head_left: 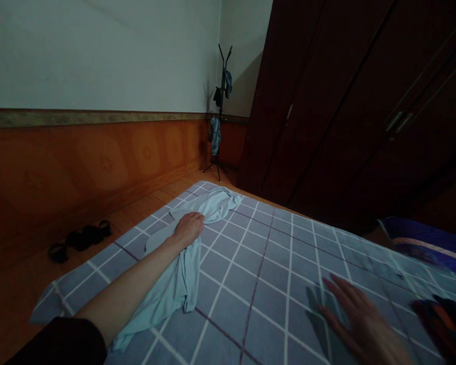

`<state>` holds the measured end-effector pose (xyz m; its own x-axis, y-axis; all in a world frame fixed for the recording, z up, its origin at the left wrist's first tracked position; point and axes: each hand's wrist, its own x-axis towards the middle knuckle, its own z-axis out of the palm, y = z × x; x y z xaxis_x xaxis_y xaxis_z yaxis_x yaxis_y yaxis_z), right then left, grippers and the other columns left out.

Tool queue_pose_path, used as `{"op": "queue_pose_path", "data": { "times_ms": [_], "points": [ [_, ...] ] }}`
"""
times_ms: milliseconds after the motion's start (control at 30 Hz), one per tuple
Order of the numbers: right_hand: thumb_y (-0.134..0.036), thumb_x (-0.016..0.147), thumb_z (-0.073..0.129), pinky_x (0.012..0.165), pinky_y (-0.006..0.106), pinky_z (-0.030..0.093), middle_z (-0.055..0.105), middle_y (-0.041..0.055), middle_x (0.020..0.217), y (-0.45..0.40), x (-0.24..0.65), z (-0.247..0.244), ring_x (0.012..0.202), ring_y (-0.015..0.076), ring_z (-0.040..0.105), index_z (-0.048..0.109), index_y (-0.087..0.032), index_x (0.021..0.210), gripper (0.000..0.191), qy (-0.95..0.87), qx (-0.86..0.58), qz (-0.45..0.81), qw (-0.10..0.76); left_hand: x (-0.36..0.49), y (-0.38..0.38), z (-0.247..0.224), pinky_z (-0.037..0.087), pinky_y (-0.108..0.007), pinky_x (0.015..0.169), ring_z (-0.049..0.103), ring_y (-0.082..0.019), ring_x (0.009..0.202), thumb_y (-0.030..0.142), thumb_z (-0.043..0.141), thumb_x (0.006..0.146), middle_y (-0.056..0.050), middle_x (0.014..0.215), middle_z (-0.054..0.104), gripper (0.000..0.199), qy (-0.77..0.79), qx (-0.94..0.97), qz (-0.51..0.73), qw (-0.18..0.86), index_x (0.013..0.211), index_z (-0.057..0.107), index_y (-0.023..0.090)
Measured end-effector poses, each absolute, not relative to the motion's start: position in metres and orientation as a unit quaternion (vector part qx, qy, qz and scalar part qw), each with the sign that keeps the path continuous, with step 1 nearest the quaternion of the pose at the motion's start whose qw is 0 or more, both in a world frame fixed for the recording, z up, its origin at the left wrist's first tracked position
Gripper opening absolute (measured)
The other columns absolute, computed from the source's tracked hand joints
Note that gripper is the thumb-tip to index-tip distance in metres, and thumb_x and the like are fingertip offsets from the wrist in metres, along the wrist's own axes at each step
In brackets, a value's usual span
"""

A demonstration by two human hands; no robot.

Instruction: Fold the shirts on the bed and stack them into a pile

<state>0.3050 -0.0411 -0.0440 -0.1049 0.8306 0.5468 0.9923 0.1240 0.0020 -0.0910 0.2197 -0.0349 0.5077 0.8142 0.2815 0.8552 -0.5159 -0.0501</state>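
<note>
A pale blue-green garment (pixel 182 279) lies loose and rumpled along the left side of a bed with a grey checked sheet (pixel 266 263). My left hand (pixel 190 228) is closed on the middle of the garment, fingers curled into the cloth. One part of it spreads toward the far corner and another hangs back toward me under my forearm. On the right, my right hand (pixel 359 317) hovers low over the sheet, slightly blurred, with its fingers stretched out and nothing in them.
Dark slippers (pixel 87 237) sit on the floor left of the bed. A black coat rack (pixel 222 96) holding clothes and caps stands in the far corner. A dark wardrobe (pixel 327 111) runs along the right. Dark, partly orange cloth (pixel 444 322) lies at the right edge.
</note>
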Motion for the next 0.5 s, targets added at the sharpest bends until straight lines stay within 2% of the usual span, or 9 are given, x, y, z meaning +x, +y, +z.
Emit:
{"op": "queue_pose_path", "data": {
  "times_ms": [100, 233, 300, 433, 500],
  "points": [
    [-0.045, 0.088, 0.051, 0.092, 0.045, 0.046, 0.056, 0.0137, 0.125, -0.012, 0.262, -0.051, 0.114, 0.0306, 0.051, 0.057, -0.018, 0.120, 0.043, -0.751, -0.622, -0.151, 0.164, -0.093, 0.214, -0.030, 0.044, -0.031, 0.084, 0.058, -0.021, 0.095, 0.022, 0.047, 0.089, -0.008, 0.099, 0.063, 0.015, -0.487, -0.860, -0.110, 0.105, 0.094, 0.061, 0.018],
    [-0.032, 0.091, 0.048, 0.094, 0.047, 0.042, 0.056, 0.0165, 0.120, 0.007, 0.232, -0.043, 0.113, 0.0306, 0.050, 0.058, -0.014, 0.115, 0.032, -0.725, -0.656, -0.099, 0.186, -0.094, 0.208, -0.028, 0.043, -0.037, 0.083, 0.052, -0.029, 0.106, 0.028, 0.047, 0.088, -0.015, 0.113, 0.055, 0.022, -0.496, -0.851, -0.119, 0.125, 0.101, 0.059, 0.014],
    [-0.029, 0.090, 0.049, 0.095, 0.048, 0.040, 0.054, 0.0183, 0.122, 0.007, 0.229, -0.038, 0.114, 0.0308, 0.048, 0.058, -0.012, 0.114, 0.031, -0.719, -0.662, -0.077, 0.197, -0.095, 0.209, -0.029, 0.043, -0.038, 0.079, 0.053, -0.031, 0.099, 0.031, 0.046, 0.087, -0.014, 0.101, 0.058, 0.022, -0.492, -0.855, -0.103, 0.127, 0.094, 0.060, 0.014],
    [-0.028, 0.089, 0.051, 0.097, 0.044, 0.038, 0.055, 0.0145, 0.121, 0.000, 0.229, -0.035, 0.115, 0.0278, 0.046, 0.058, -0.016, 0.110, 0.025, -0.706, -0.678, -0.046, 0.199, -0.095, 0.218, -0.031, 0.039, -0.031, 0.067, 0.055, -0.026, 0.085, 0.034, 0.041, 0.087, -0.006, 0.081, 0.058, 0.023, -0.483, -0.863, -0.059, 0.135, 0.078, 0.055, 0.019],
    [-0.027, 0.089, 0.051, 0.097, 0.044, 0.037, 0.055, 0.0135, 0.118, -0.002, 0.229, -0.035, 0.114, 0.0272, 0.045, 0.057, -0.017, 0.107, 0.022, -0.700, -0.682, -0.029, 0.210, -0.091, 0.218, -0.029, 0.036, -0.026, 0.062, 0.055, -0.022, 0.077, 0.033, 0.037, 0.089, -0.002, 0.077, 0.057, 0.023, -0.470, -0.872, -0.068, 0.115, 0.078, 0.052, 0.020]
  ]
}}
